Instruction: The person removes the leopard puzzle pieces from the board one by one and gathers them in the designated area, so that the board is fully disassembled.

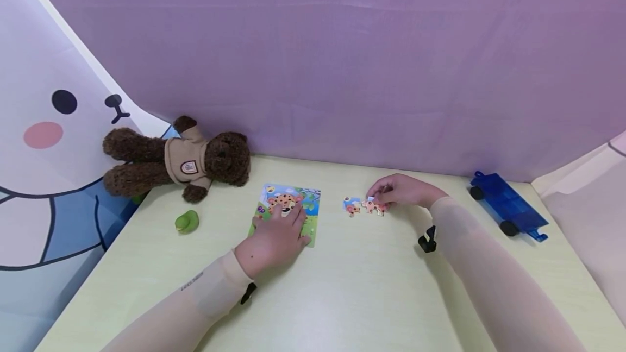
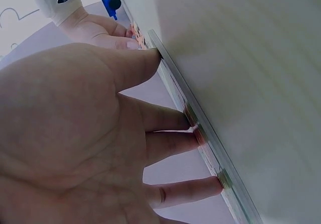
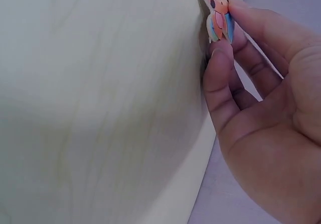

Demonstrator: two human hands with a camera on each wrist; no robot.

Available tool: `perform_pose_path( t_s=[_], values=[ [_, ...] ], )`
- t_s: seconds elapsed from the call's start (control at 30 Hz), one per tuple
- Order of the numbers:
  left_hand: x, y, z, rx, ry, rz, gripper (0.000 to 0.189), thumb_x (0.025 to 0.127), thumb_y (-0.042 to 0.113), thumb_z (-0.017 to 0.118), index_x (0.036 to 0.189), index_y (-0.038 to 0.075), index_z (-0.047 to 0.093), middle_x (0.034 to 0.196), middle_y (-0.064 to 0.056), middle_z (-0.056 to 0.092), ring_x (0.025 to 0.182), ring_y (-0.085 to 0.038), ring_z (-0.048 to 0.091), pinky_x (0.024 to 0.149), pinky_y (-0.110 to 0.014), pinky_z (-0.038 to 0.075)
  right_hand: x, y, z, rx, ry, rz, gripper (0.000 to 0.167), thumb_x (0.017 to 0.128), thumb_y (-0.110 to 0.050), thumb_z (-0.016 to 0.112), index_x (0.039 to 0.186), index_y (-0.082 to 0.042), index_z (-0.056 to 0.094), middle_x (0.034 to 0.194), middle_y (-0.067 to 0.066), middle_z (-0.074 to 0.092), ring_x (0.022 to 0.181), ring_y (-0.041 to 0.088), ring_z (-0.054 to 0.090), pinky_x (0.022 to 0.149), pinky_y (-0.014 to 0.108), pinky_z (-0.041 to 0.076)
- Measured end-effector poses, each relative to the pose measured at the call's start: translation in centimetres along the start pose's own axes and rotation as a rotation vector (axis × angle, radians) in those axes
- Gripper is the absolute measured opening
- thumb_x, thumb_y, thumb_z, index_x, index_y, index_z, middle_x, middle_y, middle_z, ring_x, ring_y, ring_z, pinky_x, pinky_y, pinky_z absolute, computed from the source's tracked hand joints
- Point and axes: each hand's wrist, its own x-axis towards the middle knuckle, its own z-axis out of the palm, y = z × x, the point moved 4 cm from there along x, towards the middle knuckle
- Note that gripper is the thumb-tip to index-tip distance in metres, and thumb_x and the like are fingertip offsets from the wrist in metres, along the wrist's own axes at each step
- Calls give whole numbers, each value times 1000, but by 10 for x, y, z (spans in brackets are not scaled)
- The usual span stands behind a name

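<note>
My left hand (image 1: 279,235) is resting on the picture board (image 1: 311,212), its fingers spread and mostly straight, the fingertips pressing on the printed surface and curling round nothing. The board is lying flat on the pale table (image 1: 337,297) in front of me, and a spotted leopard face is showing past my fingers, with green below it and blue above.

My right hand (image 1: 403,190) is working farther to the right — thumb and finger are closing on a small spotted puzzle piece (image 3: 219,14), pinching it by its edge, while my other fingers are bending in behind. I cannot tell whether it is a single piece or more than one joined. Just to its left, another puzzle piece (image 1: 351,206) is lying on the table between my two hands; whether the two are touching, I cannot make out.

Beyond my left hand, a brown plush bear (image 1: 193,162) in a beige top is lying on its back, and a small green toy (image 1: 187,222) is sitting nearer me. Past my right hand, a blue wheeled toy (image 1: 508,205) is lying near the purple cloth (image 1: 342,69) — its black wheels are facing my way.
</note>
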Motion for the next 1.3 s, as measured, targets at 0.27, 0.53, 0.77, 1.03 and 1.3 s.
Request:
perform_pose_path(
  t_s=[0.27,0.53,0.77,1.03,1.3],
  values=[
    [1,0,1,6,6,6,71,114,54,39,171,14,26,182,-4,18,160,-47,25,102,-89,41,-4,3,-1,-48,29,13,27,105,-20,69,130,-15,74,108,5,76,95,19,67,92,32,56],
    [0,-1,1,4,17,4,71,114,54,38,171,14,26,182,-4,17,160,-47,25,102,-89,41,-7,7,-1,-23,53,-10,30,108,-17,62,137,-12,69,108,4,71,112,21,66,105,37,48],
    [-2,1,0,4,19,1,70,114,53,39,171,14,27,182,-4,19,159,-45,26,102,-88,42,-6,5,0,-55,68,-8,29,109,-23,62,136,-17,71,122,5,74,120,21,66,106,38,48],
    [-1,-1,1,0,18,-1,70,114,53,39,171,13,27,182,-4,18,159,-46,26,102,-89,41,0,-14,-4,-146,117,-23,30,108,-31,63,134,-20,72,124,5,72,109,22,62,95,33,52],
    [2,-2,3,0,21,3,71,114,55,39,171,15,27,182,-4,18,157,-46,28,102,-88,42,16,-48,-1,-107,89,-77,36,110,-30,58,141,-12,67,133,14,72,110,30,62,96,45,56]
  ],
)
